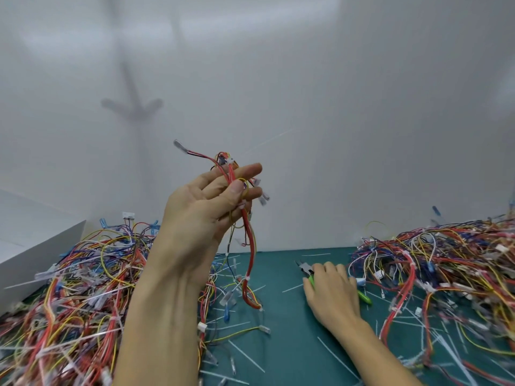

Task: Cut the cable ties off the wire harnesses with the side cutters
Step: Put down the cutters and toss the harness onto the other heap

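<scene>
Mat [292, 316]: green, covering the table between two heaps.
Left pile [83, 288]: tangled multicoloured wire harnesses, spreading from far left to the near edge.
Right pile [446, 268]: a similar tangle at far right.
White box [33, 254]: far left, behind the left pile; its contents cannot be seen.
Left hand [200, 213]: raised, thumb and fingers pinching a red-and-yellow harness [250, 246] that dangles to the mat.
Right hand [331, 291]: low on the mat, fingers curled over the side cutters [306, 267]; a green handle pokes out right.
Cut ties [246, 355]: white strips scattered on the mat.
</scene>
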{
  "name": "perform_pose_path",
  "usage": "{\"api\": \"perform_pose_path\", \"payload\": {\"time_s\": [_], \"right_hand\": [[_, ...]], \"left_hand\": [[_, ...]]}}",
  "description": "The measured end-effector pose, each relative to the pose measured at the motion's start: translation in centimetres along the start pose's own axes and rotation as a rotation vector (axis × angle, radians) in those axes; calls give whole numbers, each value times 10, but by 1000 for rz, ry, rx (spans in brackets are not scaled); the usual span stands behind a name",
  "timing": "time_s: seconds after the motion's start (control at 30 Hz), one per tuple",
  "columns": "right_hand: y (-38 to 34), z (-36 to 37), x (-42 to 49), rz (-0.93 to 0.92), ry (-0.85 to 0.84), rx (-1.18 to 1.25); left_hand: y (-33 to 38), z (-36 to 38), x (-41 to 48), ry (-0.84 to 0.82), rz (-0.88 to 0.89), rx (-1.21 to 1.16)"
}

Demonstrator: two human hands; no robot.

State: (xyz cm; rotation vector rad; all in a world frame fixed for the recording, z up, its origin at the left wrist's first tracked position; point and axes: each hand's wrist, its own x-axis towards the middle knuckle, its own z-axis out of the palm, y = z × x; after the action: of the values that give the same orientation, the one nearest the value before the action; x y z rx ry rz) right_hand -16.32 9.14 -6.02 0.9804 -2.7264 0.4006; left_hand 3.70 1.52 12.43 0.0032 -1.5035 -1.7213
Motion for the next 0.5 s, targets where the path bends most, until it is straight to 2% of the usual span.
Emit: {"api": "perform_pose_path", "payload": {"time_s": [0.2,0.5], "right_hand": [[19,1,5,-134,-3,-40],[31,4,8,-28,77,-191]], "left_hand": [[1,3,-3,-65,3,52],[-2,6,-4,-96,-5,188]]}}
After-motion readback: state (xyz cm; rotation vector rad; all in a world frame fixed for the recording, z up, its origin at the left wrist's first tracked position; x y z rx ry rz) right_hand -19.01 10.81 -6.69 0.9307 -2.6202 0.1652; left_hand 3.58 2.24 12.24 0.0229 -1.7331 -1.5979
